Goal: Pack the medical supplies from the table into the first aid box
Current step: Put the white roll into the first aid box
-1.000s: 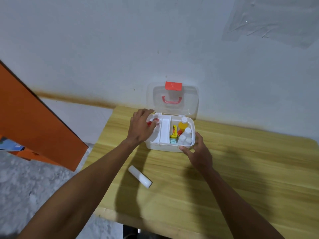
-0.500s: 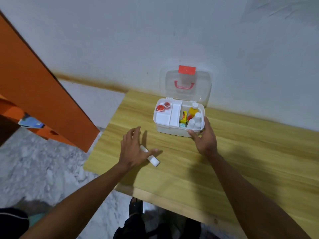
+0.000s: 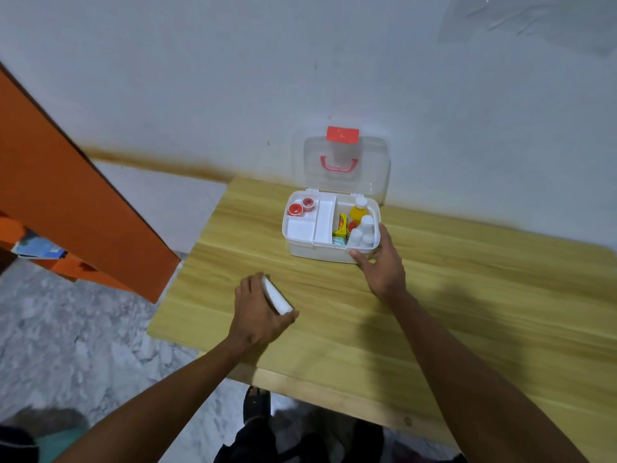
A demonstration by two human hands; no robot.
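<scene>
Presently, one white first aid box is sitting open at the far side of the wooden table, its clear lid standing upright against the wall, a red latch showing at the lid's top and a red handle showing through it. A white tray insert is occupying the box's left half and is carrying two small red-capped pots in its far corner; the right half is holding a yellow bottle, several white bottles and a yellow packet standing on edge. The right hand is resting on the box's near right corner, fingers partly curled over the rim, thumb lying along the front wall. The left hand is closing around a white roll, fingers wrapping its far end and thumb pressing under its near end, well apart from the box, toward the table's near left part. Whether the roll is touching the tabletop cannot be told.
</scene>
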